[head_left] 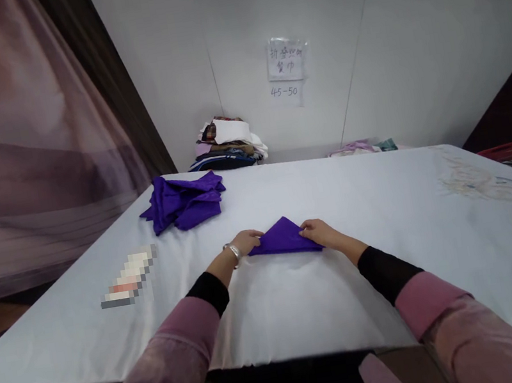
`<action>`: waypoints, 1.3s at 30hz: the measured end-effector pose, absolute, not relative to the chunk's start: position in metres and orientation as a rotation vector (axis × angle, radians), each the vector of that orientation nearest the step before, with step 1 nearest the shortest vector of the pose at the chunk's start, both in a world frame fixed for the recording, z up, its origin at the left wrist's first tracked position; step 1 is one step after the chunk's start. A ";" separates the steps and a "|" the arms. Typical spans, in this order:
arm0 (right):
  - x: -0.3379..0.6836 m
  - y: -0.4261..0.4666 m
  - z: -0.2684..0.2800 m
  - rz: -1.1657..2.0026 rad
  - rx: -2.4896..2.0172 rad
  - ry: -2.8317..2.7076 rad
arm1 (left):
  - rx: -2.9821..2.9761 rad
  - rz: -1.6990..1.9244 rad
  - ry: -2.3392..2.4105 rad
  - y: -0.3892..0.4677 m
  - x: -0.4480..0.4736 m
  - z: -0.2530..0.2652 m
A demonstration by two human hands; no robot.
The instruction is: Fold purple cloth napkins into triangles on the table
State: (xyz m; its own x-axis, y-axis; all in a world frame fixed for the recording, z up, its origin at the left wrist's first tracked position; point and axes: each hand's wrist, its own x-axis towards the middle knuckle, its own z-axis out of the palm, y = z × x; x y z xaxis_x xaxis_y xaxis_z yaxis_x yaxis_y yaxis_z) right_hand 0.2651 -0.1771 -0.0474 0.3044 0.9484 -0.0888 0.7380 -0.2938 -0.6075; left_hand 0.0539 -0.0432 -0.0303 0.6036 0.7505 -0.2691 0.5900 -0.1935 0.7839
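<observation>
A purple napkin [285, 236], folded into a triangle with its peak pointing away from me, lies on the white tablecloth [304, 313]. My left hand [246, 242], with a silver bracelet at the wrist, pinches its left side. On the opposite side, my right hand [319, 232] has thumb and fingers closed on the napkin's sloping edge. The fold's long straight edge faces me. Further back on the left is a loose heap of purple cloth [184, 201], apart from both hands.
A blurred-out flat item [129, 276] lies on the table's left. Behind the far edge are a pile of folded cloths [226, 144] and some pink fabric [355, 148]. Handwritten paper signs [286, 60] hang on the wall. A curtain [29, 143] borders the left side.
</observation>
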 end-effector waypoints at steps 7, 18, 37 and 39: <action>0.243 -0.192 -0.063 0.281 -2.275 -1.595 | 2.078 0.438 1.203 -0.055 0.050 -0.056; 0.246 -0.205 -0.076 -0.001 -2.223 -1.676 | 2.067 0.730 0.926 -0.048 -0.001 -0.068; 0.248 -0.211 -0.084 -0.180 -2.103 -1.771 | 2.498 0.553 1.101 -0.069 0.006 -0.076; 0.248 -0.211 -0.084 -0.180 -2.096 -1.776 | 2.516 0.547 1.075 -0.070 0.005 -0.075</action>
State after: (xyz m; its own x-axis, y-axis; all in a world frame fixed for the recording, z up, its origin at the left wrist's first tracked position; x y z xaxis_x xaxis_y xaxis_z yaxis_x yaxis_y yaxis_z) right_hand 0.2485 -0.2110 -0.0841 0.1905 0.9208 0.3402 0.9704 -0.1242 -0.2071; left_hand 0.0048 -0.0697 -0.0753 0.6376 0.7411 0.2103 0.6061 -0.6511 0.4569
